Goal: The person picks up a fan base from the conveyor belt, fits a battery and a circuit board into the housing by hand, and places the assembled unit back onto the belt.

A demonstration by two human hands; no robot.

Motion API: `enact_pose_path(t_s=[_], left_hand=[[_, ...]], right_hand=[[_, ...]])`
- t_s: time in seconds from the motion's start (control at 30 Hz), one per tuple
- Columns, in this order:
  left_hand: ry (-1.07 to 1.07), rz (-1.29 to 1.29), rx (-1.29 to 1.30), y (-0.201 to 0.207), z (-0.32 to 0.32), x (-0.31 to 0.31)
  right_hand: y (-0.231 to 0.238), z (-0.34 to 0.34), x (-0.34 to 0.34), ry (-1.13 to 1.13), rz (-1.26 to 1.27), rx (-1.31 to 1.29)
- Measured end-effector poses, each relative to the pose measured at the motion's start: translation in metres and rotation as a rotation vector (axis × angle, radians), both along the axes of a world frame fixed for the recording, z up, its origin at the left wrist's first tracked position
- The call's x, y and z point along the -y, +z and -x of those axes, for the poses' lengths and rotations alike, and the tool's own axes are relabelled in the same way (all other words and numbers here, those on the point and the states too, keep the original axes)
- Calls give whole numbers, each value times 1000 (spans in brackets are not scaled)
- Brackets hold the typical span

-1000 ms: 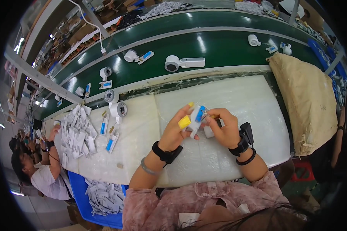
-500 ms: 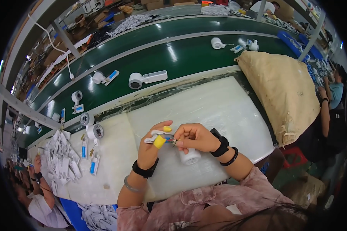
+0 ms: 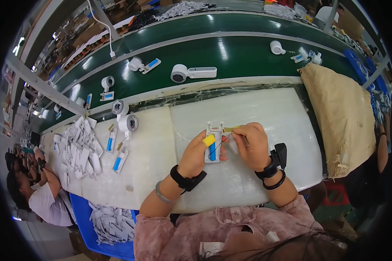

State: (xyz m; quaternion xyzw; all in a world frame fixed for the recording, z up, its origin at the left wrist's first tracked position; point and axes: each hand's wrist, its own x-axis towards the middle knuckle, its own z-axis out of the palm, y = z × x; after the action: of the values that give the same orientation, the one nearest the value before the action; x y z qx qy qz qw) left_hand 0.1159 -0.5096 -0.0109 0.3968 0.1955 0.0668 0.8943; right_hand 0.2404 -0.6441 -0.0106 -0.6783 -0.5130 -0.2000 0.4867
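Observation:
My left hand (image 3: 195,155), a yellow cover on its thumb, grips a white plastic handle housing (image 3: 207,157) by its left side. A blue battery cell (image 3: 212,150) lies along the inside of the housing. At its upper right, my right hand (image 3: 253,145) pinches a small yellowish circuit board (image 3: 228,130) between thumb and fingertips. Dark thin wires loop between board and housing. Something white and rounded, partly hidden, shows under my right hand.
Ahead runs a green conveyor belt (image 3: 248,65) carrying a white handheld fan (image 3: 191,74) and several opened ones. White plastic covers (image 3: 80,148) are heaped at left, beside two fans with exposed batteries. A blue bin (image 3: 91,241) stands lower left, brown paper (image 3: 339,117) at right. Other people sit either side.
The housing has turned from tilted to nearly upright, its open side and battery facing up. My right hand has shifted from the wires to the circuit board. The whole view has swung left.

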Motion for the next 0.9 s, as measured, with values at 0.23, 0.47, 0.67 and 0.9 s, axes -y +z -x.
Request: enact_pose_path(t_s=[0.23, 0.47, 0.67, 0.9], left_hand=[[-19, -248, 142, -3, 8, 1], [-36, -497, 195, -5, 12, 6], [-36, -558, 221, -3, 14, 9], [-46, -593, 190, -1, 16, 8]], right_hand=[[-2, 7, 2, 183, -3, -23], [-1, 10, 1, 188, -10, 3], [-4, 10, 1, 189, -22, 14], [-5, 10, -1, 174, -55, 31]])
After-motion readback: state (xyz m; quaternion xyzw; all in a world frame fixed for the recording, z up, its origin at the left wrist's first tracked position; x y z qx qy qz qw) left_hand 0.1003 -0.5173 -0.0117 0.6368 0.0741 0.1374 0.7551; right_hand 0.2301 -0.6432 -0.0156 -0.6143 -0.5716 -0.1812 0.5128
